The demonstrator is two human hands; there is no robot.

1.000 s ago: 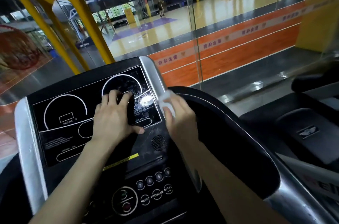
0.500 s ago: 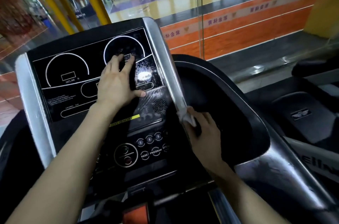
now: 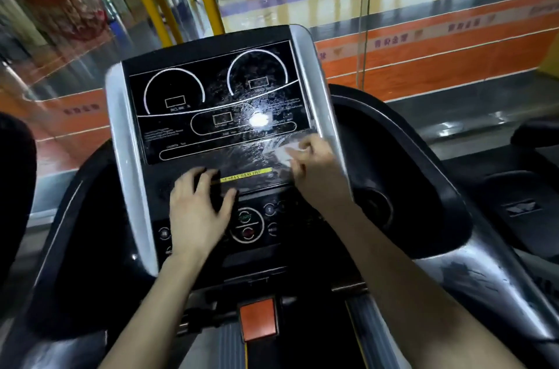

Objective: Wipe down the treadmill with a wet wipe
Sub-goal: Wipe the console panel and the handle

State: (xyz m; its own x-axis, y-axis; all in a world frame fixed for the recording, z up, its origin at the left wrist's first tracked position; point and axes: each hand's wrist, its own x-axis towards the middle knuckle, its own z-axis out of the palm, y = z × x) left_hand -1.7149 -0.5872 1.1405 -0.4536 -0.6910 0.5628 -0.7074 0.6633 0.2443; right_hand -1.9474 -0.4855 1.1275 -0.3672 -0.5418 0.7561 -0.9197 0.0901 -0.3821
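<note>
Treadmill (image 3: 124, 138): console faces viewer, silver side frames, black display (image 3: 178, 138) with white dial outlines.
Wipe (image 3: 282, 154): white, crumpled, against display's near right corner; wet smears around it.
Right hand (image 3: 316, 175): fingers curled round wipe, pressing it to display.
Left hand (image 3: 196, 214): fingers straight, spread, flat on console below display; holds nothing.
Yellow strip (image 3: 254, 178): just right of left fingertips.
Round buttons (image 3: 245, 225): just right of left hand.
Orange panel (image 3: 258, 318): near, centre.
Court floor (image 3: 302, 11): far, behind console.
</note>
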